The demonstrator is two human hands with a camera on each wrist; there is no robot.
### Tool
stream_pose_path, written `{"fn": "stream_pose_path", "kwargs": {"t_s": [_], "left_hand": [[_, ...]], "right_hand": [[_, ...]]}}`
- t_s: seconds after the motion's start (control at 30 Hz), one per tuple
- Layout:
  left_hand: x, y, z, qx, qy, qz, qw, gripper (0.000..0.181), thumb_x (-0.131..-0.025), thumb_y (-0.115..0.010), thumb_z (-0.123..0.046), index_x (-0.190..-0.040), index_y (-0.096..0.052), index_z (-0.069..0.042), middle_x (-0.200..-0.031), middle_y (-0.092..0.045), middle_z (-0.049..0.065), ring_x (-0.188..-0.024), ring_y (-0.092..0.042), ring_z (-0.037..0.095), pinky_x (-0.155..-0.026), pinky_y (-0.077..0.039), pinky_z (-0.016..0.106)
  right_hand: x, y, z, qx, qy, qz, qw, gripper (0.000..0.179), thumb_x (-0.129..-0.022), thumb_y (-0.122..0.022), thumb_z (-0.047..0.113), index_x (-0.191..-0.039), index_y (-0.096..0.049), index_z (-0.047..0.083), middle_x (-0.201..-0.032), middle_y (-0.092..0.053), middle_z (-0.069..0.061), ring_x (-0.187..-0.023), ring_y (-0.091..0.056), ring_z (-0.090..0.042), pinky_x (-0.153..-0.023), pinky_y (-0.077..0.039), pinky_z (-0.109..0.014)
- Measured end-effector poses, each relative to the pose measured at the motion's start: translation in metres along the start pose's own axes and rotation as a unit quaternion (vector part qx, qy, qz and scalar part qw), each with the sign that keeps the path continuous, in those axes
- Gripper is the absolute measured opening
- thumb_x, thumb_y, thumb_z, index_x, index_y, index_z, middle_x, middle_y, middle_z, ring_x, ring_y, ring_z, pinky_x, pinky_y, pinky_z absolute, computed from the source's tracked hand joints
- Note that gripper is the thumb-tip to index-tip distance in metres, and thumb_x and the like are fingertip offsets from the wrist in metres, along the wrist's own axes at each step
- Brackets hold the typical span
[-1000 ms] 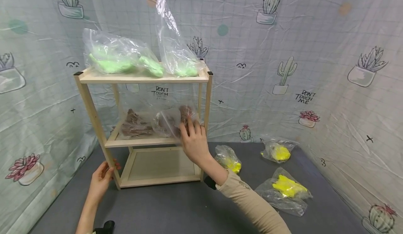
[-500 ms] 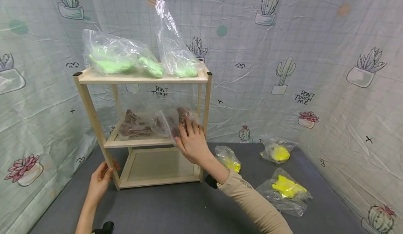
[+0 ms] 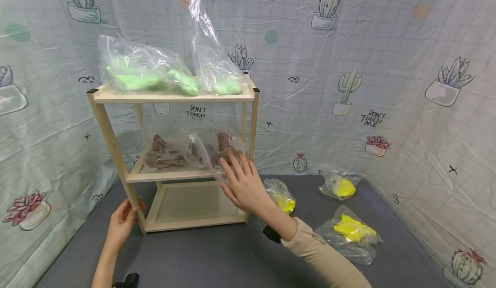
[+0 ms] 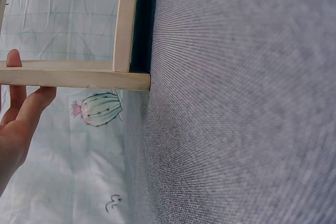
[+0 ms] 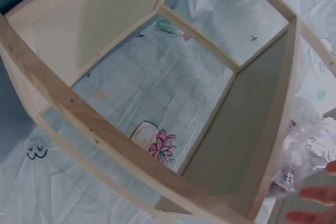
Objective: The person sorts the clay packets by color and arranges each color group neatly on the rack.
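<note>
My left hand (image 3: 121,225) holds the left front post (image 3: 110,135) of a light wooden shelf rack, low down. In the left wrist view, the thumb and fingers lie on opposite sides of that post (image 4: 73,78). On the middle shelf, clear plastic bags (image 3: 164,154) with brown contents lie side by side. My right hand (image 3: 248,189), fingers spread, is in front of the right brown bag (image 3: 205,148); whether the fingertips touch it I cannot tell. The right wrist view has the fingers (image 5: 317,195) beside the bag plastic (image 5: 299,153), apart from it.
Clear bags with light green contents (image 3: 135,79) stand on the top shelf. The bottom shelf (image 3: 197,204) is bare. To the right on the grey table (image 3: 201,258) lie bags with yellow contents (image 3: 352,230). A cactus-print curtain (image 3: 310,120) surrounds the table.
My right hand has drawn back from the brown bag, down and to the right, with its fingers straightening. The left hand keeps its hold on the post.
</note>
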State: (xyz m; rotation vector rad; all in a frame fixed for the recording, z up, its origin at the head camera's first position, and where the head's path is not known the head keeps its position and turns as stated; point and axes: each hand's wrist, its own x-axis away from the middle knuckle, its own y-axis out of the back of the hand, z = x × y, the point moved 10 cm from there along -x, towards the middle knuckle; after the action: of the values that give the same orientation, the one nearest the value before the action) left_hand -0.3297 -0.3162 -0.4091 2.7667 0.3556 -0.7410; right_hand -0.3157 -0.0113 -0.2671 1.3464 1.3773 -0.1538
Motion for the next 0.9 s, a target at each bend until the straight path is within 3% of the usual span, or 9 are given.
{"fn": "stream_pose_path", "kwargs": {"t_s": [0.27,0.3,0.57,0.73,0.9], "left_hand": [[0.0,0.001,0.001,-0.017,0.0,-0.003,0.9999,0.025,-0.093,-0.043,-0.009,-0.113,-0.051,-0.02,-0.093,-0.058,-0.021,-0.086,-0.056,-0.012,-0.062,-0.043,0.013],[0.0,0.001,0.001,0.001,-0.006,-0.003,1.0,0.025,-0.093,-0.043,-0.008,-0.114,-0.052,-0.017,-0.093,-0.059,-0.019,-0.086,-0.056,-0.011,-0.062,-0.043,0.013],[-0.001,0.0,0.001,-0.03,0.007,0.001,0.9995,0.025,-0.093,-0.043,-0.01,-0.113,-0.05,-0.022,-0.092,-0.058,-0.023,-0.085,-0.055,-0.012,-0.061,-0.043,0.015],[-0.001,-0.001,-0.002,-0.012,0.004,0.005,0.9999,0.027,-0.092,-0.042,-0.006,-0.113,-0.05,-0.021,-0.093,-0.058,-0.023,-0.086,-0.055,-0.012,-0.062,-0.043,0.013],[-0.002,-0.001,0.004,0.037,-0.015,0.007,0.9992,0.025,-0.093,-0.043,-0.009,-0.115,-0.051,-0.016,-0.095,-0.059,-0.019,-0.088,-0.057,-0.01,-0.063,-0.044,0.012]], "right_hand": [[0.031,0.03,-0.004,-0.069,0.021,-0.057,0.9958,0.045,-0.097,-0.021,0.036,-0.125,-0.047,0.011,-0.126,-0.048,-0.017,-0.114,-0.045,-0.034,-0.086,-0.037,-0.045],[0.036,0.032,-0.007,-0.075,0.02,-0.062,0.995,0.044,-0.097,-0.022,0.035,-0.124,-0.047,0.011,-0.125,-0.048,-0.017,-0.114,-0.045,-0.034,-0.085,-0.037,-0.045],[0.079,0.035,-0.028,-0.103,-0.01,-0.08,0.9914,0.041,-0.096,-0.029,0.03,-0.122,-0.048,0.005,-0.124,-0.049,-0.017,-0.111,-0.043,-0.031,-0.086,-0.035,-0.044],[0.105,0.022,-0.049,-0.108,-0.052,-0.059,0.9911,0.042,-0.096,-0.031,0.03,-0.121,-0.048,0.001,-0.124,-0.048,-0.018,-0.11,-0.043,-0.031,-0.084,-0.034,-0.044],[0.132,-0.005,-0.069,-0.102,-0.098,0.014,0.9898,0.048,-0.095,-0.03,0.036,-0.126,-0.044,0.002,-0.129,-0.043,-0.019,-0.113,-0.04,-0.033,-0.081,-0.033,-0.047]]}}
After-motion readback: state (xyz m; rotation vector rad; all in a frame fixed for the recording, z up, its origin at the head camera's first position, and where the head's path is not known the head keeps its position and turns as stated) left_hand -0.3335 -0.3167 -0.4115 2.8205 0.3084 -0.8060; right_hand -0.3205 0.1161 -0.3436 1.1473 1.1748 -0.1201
